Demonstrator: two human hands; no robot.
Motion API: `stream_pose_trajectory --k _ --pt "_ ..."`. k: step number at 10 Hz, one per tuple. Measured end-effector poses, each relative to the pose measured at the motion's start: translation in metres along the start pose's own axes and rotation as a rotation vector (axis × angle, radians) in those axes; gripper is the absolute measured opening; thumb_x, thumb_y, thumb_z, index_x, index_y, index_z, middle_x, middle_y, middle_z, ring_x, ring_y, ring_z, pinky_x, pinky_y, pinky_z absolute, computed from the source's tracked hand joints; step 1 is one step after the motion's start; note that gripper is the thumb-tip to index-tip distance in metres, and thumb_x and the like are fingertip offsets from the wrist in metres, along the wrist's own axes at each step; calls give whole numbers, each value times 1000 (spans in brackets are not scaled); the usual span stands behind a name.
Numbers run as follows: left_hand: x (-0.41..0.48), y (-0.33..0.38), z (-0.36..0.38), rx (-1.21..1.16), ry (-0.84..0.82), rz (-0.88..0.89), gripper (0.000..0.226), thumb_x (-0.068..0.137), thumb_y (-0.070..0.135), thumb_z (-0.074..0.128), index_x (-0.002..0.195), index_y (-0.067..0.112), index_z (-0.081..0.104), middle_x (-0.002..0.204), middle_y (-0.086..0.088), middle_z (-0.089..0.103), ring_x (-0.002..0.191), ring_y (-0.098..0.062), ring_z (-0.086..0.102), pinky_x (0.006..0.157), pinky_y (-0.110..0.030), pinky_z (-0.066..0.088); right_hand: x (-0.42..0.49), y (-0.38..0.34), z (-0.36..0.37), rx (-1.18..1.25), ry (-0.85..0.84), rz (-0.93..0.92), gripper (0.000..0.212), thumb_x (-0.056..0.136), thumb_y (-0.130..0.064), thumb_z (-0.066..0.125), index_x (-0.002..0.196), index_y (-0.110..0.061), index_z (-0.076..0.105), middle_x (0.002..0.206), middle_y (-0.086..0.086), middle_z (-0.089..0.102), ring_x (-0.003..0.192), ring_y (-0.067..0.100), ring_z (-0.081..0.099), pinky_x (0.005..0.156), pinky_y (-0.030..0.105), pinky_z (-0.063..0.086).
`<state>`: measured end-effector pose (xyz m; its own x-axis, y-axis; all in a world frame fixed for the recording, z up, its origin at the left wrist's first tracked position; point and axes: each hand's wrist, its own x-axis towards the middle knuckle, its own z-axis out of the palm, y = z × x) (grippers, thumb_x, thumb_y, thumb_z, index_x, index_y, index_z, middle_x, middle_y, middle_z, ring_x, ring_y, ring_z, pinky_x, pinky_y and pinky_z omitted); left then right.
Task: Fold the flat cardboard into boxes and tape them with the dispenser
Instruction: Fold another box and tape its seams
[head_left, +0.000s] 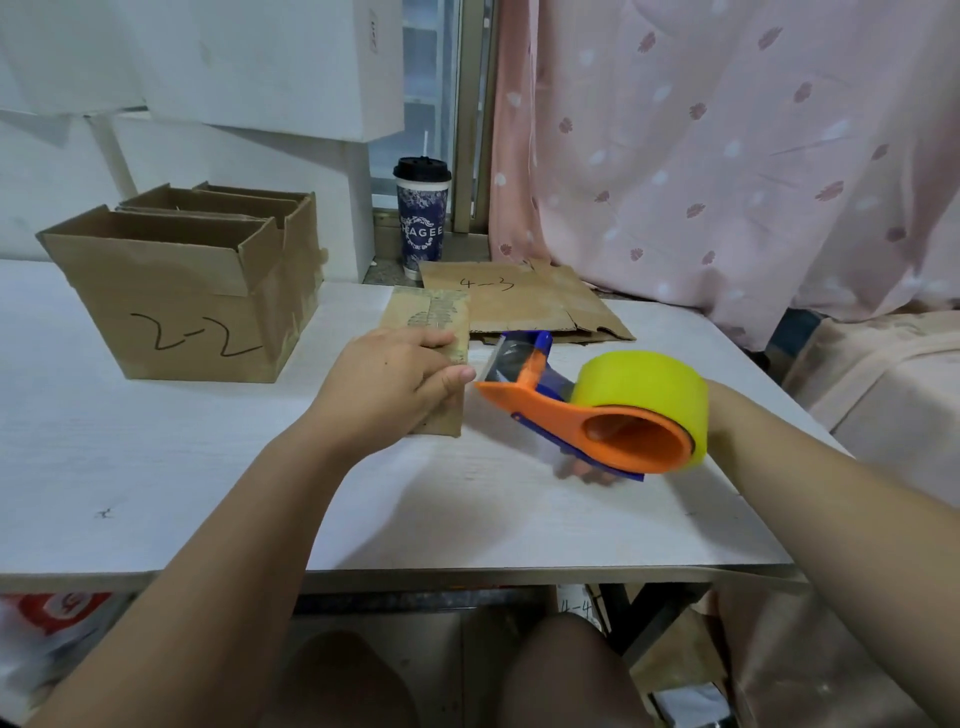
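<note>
At table (156, 467) centre: left hand (387, 387) clamps small box (434, 312), right hand (586, 468) wraps dispenser (587, 415), taping seemingly next. Ten o'clock: folded boxes (182, 291) done. One o'clock: flat cardboard (524, 306) waiting.

Right grip (586, 469) mostly hidden behind the tape dispenser (597, 415), fingertips blurred; left grip (395, 379) covers much of the small box (431, 312).
</note>
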<state>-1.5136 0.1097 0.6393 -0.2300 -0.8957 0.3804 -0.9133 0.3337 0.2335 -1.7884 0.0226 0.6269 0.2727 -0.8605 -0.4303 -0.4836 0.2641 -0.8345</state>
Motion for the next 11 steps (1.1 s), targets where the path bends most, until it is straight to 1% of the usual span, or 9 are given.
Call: stream_pose_trajectory --k 1,2,3,4,5,6,9,10,11 --pt "-2 0 0 45 -22 11 39 94 48 40 90 28 73 141 10 48 120 -16 46 70 -20 20 -18 -5 0 114 34 11 33 97 0 41 128 0 51 123 11 62 106 23 64 86 26 54" --pt "-5 2 0 31 8 6 32 86 49 51 64 27 48 131 7 57 104 -17 53 64 -28 23 -20 -14 2 237 -158 -76 16 85 -3 53 95 -4 65 80 14 71 65 22 70 49 27 55" --pt "-7 6 3 -29 47 -11 30 81 39 63 79 25 36 109 -2 66 81 -21 53 64 -29 28 -3 -15 -4 -63 97 -185 15 86 5 58 83 -6 68 68 8 64 55 17 61 46 21 47" --pt "-6 9 7 -32 63 -46 41 82 26 68 113 20 42 117 0 63 97 -24 56 80 -33 36 8 -18 -6 -437 404 -221 7 77 -8 68 76 -14 67 59 0 50 51 14 46 42 18 33" --pt "-4 8 9 1 75 -54 59 84 23 67 134 22 36 129 7 59 109 -23 55 90 -38 38 12 -18 -2 -685 505 -233 13 75 -15 69 87 -19 72 62 -1 56 54 12 49 43 21 34" --pt "-2 5 10 49 74 -69 58 86 25 63 138 25 37 127 8 59 110 -22 53 90 -35 37 18 -14 2 -712 535 -241 20 76 -15 67 93 -20 73 66 -1 57 59 12 52 45 23 37" --pt "0 4 14 115 109 -58 40 90 27 57 129 30 50 123 8 60 109 -19 52 88 -33 37 26 -5 -7 -696 451 -247 46 75 -25 77 119 -27 63 94 -3 59 72 10 52 53 18 36" --pt "1 5 17 119 145 -57 35 92 23 54 126 29 53 120 7 61 107 -20 53 87 -33 38 20 -12 -7 -692 396 -311 49 78 -24 75 124 -29 59 111 -3 62 89 11 55 65 17 40" --pt "1 5 20 110 182 -60 31 94 21 52 123 28 57 116 7 64 104 -21 55 84 -33 37 7 -28 13 -543 527 -567 33 83 -19 67 113 -30 62 114 -8 64 104 4 57 86 19 41"
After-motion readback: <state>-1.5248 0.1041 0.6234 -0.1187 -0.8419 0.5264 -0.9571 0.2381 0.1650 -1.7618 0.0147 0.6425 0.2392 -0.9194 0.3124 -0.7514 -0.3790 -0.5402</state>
